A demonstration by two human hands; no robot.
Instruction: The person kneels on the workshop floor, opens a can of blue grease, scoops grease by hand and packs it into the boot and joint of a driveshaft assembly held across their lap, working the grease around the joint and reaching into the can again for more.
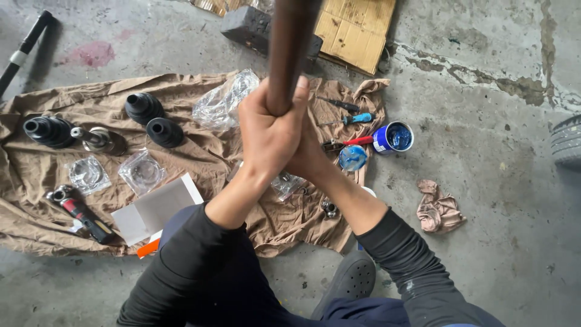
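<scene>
Both my hands grip a dark brown metal shaft point(290, 42) that stands upright toward the camera. My left hand point(269, 130) wraps around it in front, thumb up along the shaft. My right hand point(308, 157) is clasped behind and under the left, mostly hidden by it. The shaft's lower end is hidden behind my hands. Below lies a brown cloth point(200, 157) spread on the concrete floor.
On the cloth lie three black rubber boots point(145, 108), a metal joint point(100, 140), clear plastic bags point(221, 103), screwdrivers point(354, 118), a red-handled tool point(82, 213) and a white box point(158, 208). A blue grease tin point(393, 137), crumpled rag point(439, 209), cardboard point(357, 27) and tyre point(567, 142) sit nearby.
</scene>
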